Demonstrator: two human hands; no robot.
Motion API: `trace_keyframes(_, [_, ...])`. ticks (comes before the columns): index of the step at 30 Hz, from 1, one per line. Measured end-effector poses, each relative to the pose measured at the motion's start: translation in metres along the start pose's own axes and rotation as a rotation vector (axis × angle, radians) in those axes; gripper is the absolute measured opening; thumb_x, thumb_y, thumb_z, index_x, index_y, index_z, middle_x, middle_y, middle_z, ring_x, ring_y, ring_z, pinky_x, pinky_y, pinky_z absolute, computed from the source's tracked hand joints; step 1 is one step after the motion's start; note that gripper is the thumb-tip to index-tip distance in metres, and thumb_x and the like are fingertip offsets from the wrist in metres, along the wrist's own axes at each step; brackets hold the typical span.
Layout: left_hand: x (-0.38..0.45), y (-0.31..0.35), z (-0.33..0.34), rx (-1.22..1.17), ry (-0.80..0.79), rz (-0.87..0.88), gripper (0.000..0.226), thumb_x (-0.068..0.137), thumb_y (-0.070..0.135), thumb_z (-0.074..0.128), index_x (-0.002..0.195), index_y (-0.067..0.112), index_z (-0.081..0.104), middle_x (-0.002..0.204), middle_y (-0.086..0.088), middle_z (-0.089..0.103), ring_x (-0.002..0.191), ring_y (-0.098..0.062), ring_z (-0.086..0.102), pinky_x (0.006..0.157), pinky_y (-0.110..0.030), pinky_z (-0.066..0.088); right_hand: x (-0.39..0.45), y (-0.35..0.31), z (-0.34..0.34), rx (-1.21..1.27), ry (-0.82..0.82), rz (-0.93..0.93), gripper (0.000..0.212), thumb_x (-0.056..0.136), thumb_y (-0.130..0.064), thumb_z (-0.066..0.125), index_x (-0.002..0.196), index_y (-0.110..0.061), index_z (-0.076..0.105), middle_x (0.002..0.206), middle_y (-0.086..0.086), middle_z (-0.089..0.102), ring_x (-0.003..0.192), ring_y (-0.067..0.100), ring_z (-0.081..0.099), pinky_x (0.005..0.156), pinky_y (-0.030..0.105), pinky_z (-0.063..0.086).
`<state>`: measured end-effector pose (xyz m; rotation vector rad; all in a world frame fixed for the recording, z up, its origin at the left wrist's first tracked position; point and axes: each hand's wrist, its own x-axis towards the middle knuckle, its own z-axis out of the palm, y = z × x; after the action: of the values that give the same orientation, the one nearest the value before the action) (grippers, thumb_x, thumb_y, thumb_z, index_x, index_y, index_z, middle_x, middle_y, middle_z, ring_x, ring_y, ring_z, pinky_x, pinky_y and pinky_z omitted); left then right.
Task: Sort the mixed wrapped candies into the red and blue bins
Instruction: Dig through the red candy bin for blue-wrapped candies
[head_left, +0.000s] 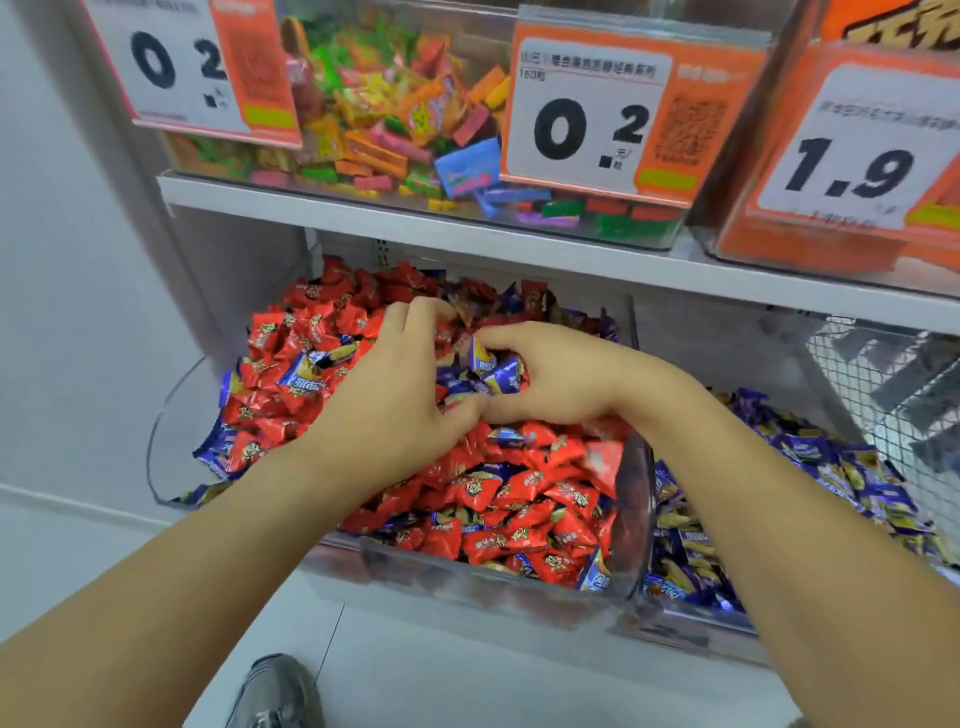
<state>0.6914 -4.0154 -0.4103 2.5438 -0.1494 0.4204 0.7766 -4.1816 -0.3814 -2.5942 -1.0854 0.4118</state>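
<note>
Fingers of my right hand (561, 379) curl round blue candies (501, 371) | left hand (395, 400) fingers bent into red candies (519, 499), grip unclear | both over red bin (636, 499) | blue bin (691, 618) just right

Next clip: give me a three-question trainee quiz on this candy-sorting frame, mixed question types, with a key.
1. True or false: the right hand holds blue-wrapped candies in its grip.
2. Multiple choice: the bin both hands reach into holds mostly A) red candies with some blue mixed in, B) only blue candies, C) green gum blocks.
3. Fill in: the neighbouring bin of blue candies lies to the person's ____.

Key
1. True; its curled fingers enclose several blue wrappers.
2. A; the left hand rests among red candies with blue ones scattered through.
3. Right.
</note>
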Motion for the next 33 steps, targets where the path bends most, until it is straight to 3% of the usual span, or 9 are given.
trace_keyframes(2, [0.001,-0.002,-0.004,0.018,-0.102,0.023,0.076,0.077,0.044,0.078,0.140,0.023,0.040,0.129,0.002,0.051,0.107,-0.011,0.056,0.085,-0.014,0.038,-0.007,-0.003,-0.005,-0.002,-0.097,-0.025,0.052,0.082,-0.034,0.079,0.128,-0.036,0.054,0.125,-0.014,0.057,0.108,0.007,0.055,0.094,0.029,0.042])
trace_keyframes(5, [0.002,-0.004,-0.014,0.041,-0.183,0.070,0.054,0.077,0.041,0.080,0.126,0.031,0.060,0.113,0.011,0.057,0.084,0.004,0.055,0.073,-0.004,0.037,-0.022,-0.003,-0.020,-0.027,-0.178,-0.050,0.074,0.078,-0.040,0.082,0.143,-0.039,0.047,0.147,-0.017,0.046,0.129,0.004,0.047,0.110,0.031,0.038])
trace_keyframes(10, [0.000,-0.007,-0.025,0.049,-0.155,0.078,0.034,0.076,0.032,0.083,0.108,0.032,0.073,0.098,0.018,0.064,0.074,0.011,0.054,0.073,-0.009,0.043,-0.038,0.001,-0.036,0.081,-0.137,-0.109,0.061,0.076,-0.037,0.085,0.130,-0.045,0.058,0.130,-0.026,0.057,0.102,-0.015,0.054,0.093,0.017,0.043])
trace_keyframes(14, [-0.001,-0.005,-0.031,0.008,-0.083,0.049,0.018,0.081,0.030,0.078,0.097,0.037,0.075,0.087,0.018,0.069,0.072,0.002,0.060,0.067,-0.007,0.043,-0.036,0.008,-0.034,0.181,-0.119,-0.067,0.076,0.076,-0.026,0.086,0.139,-0.047,0.049,0.114,-0.013,0.063,0.076,0.007,0.062,0.077,0.029,0.056])
trace_keyframes(18, [-0.002,-0.007,-0.032,-0.102,-0.027,0.004,0.004,0.088,0.028,0.069,0.090,0.031,0.069,0.075,0.016,0.065,0.073,-0.002,0.060,0.063,-0.011,0.043,-0.030,0.012,-0.031,0.255,-0.031,-0.019,0.056,0.085,-0.016,0.078,0.134,-0.032,0.056,0.104,-0.008,0.071,0.077,0.012,0.069,0.075,0.031,0.056])
trace_keyframes(20, [-0.003,-0.009,-0.031,-0.215,-0.027,-0.064,0.005,0.093,0.026,0.063,0.088,0.028,0.065,0.073,0.013,0.064,0.068,-0.003,0.059,0.061,-0.014,0.043,-0.031,0.010,-0.033,0.172,0.023,-0.007,0.049,0.082,-0.031,0.079,0.127,-0.035,0.061,0.106,-0.013,0.069,0.087,0.008,0.066,0.080,0.029,0.053])
trace_keyframes(24, [-0.002,-0.013,-0.031,-0.411,-0.046,-0.246,0.010,0.095,0.030,0.061,0.090,0.022,0.067,0.080,-0.002,0.070,0.070,-0.011,0.064,0.065,-0.022,0.046,-0.032,-0.009,-0.023,0.042,0.008,-0.040,0.063,0.061,-0.057,0.087,0.118,-0.046,0.063,0.117,-0.019,0.060,0.104,-0.001,0.056,0.089,0.027,0.046])
trace_keyframes(29, [-0.001,-0.013,-0.035,-0.463,0.076,-0.313,0.014,0.097,0.027,0.057,0.092,0.018,0.067,0.075,0.000,0.072,0.063,-0.006,0.065,0.059,-0.012,0.045,-0.022,-0.011,-0.003,-0.024,0.007,-0.119,0.043,0.073,-0.039,0.086,0.114,-0.040,0.072,0.093,-0.018,0.060,0.087,0.006,0.058,0.080,0.028,0.048])
trace_keyframes(33, [-0.006,-0.002,-0.032,-0.360,0.010,-0.280,0.015,0.094,0.037,0.058,0.087,0.027,0.065,0.073,0.000,0.067,0.058,-0.015,0.058,0.056,-0.031,0.047,-0.021,0.001,-0.005,-0.042,0.127,-0.144,0.010,0.086,-0.033,0.075,0.095,-0.029,0.073,0.088,-0.016,0.070,0.078,0.000,0.061,0.078,0.024,0.047])
